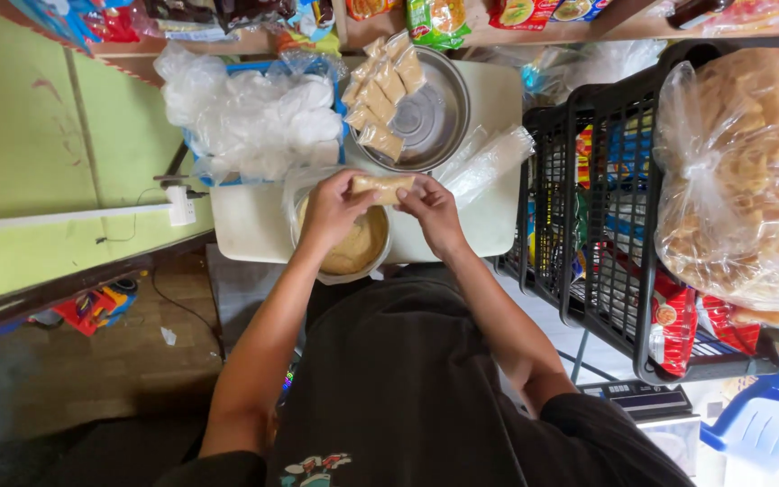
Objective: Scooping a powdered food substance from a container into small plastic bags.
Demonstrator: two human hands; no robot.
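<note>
- Both hands, left (334, 209) and right (433, 210), pinch the ends of a small clear plastic packet of tan paste (382, 186), held level above the white surface (245, 230)
- Directly beneath sits a round bowl of tan paste (353, 245)
- Behind, filled packets (380, 90) lean on a round metal tray (430, 117)
- A black wire basket (606, 207) stands to the right

A black plastic crate (606, 207) holds snack packets; a big clear bag of crackers (741, 171) rests on it.
</note>
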